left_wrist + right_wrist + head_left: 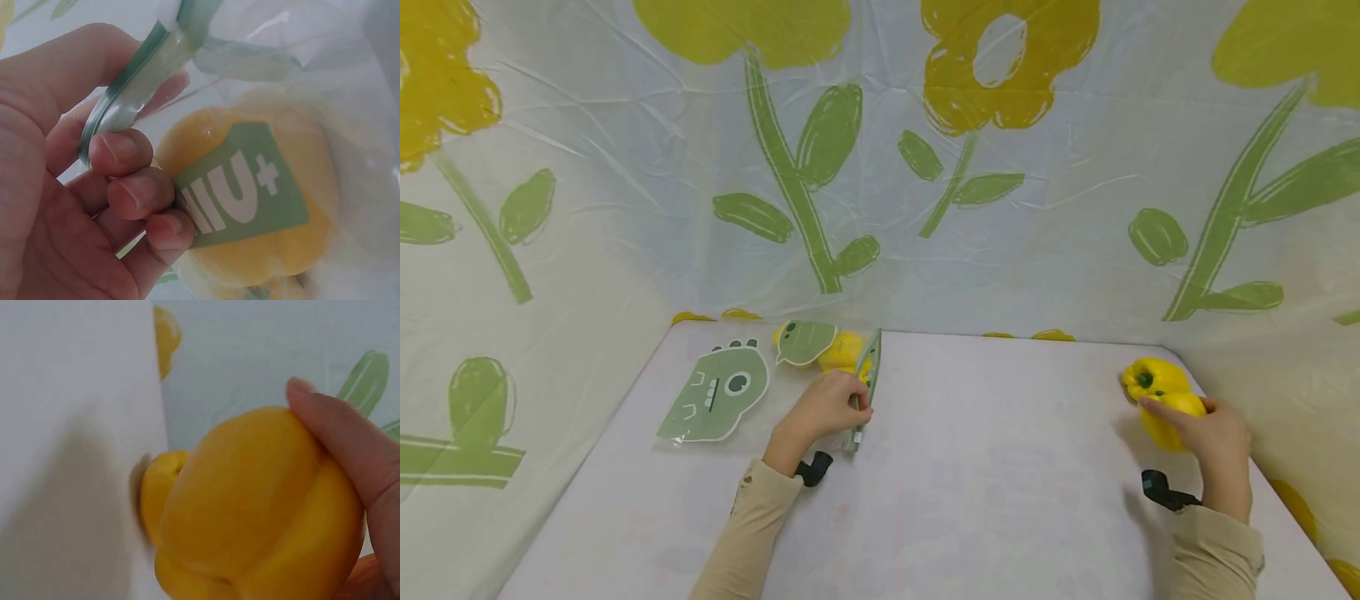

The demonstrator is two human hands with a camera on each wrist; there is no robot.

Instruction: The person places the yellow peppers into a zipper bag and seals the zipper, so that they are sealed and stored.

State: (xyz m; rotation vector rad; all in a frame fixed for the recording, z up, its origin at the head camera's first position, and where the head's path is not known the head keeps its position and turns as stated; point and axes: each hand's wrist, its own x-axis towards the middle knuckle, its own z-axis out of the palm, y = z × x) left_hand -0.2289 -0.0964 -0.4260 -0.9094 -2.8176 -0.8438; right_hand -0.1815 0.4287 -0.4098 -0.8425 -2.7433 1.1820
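Observation:
My left hand [829, 407] grips the green-edged mouth of a clear zip bag [748, 425] printed with green cartoon figures, at the left of the table. Inside the bag, yellow bell peppers [844, 352] show through the plastic; close up in the left wrist view, one yellow bell pepper [300, 250] sits behind a green printed patch, just past my curled fingertips [134, 194]. Over at the far right, my right hand [1223, 437] holds a yellow bell pepper [1167, 429] between thumb and fingers. Behind it lies another yellow bell pepper [1157, 375] with a green stem, partly covered.
A white table [992, 467] spreads between the two hands. Flower-printed cloth [1037, 258] rises along the back and both sides, with the right cloth wall close beside my right hand. Black wrist camera mounts [1165, 492] stick out at both wrists.

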